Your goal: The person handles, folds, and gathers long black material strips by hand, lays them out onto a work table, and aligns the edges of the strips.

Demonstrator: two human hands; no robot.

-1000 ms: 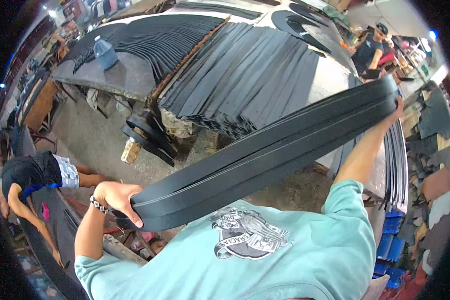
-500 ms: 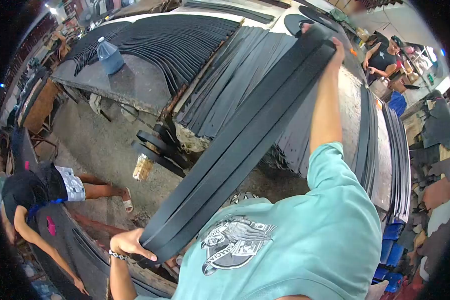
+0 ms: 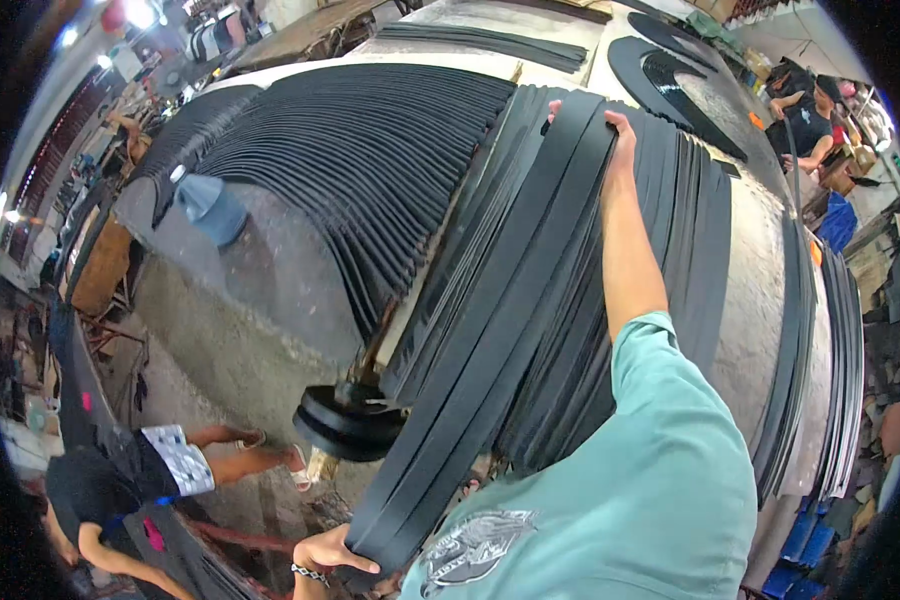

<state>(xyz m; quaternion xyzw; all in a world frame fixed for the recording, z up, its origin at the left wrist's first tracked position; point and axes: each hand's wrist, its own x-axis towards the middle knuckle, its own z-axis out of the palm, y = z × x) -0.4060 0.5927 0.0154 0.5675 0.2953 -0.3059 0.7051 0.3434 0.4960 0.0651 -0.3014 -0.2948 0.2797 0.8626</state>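
Observation:
A bundle of long, wide black leather-like strips (image 3: 480, 340) stretches slantwise in front of me, gripped at both ends. My right hand (image 3: 618, 132) is closed around its far end, thumb on one side and fingertips showing on the other. At the near end, my left hand (image 3: 338, 550), with a beaded bracelet on the wrist, is closed on the lower edge. The bundle lies over or just above a row of similar dark strips (image 3: 660, 200) on the table; I cannot tell whether it rests on them.
Left of the row, curved black strips (image 3: 370, 150) fan across a tabletop beside a blue bottle (image 3: 210, 208). Dark coils (image 3: 345, 425) hang below the table edge. One person (image 3: 95, 500) bends at lower left; another (image 3: 810, 130) works at far right. More strips (image 3: 840, 380) hang at right.
Both hands have shifted with the strip bundle, its far end coming lower over the row of strips on the table. The view has turned, and both hands still hold on.

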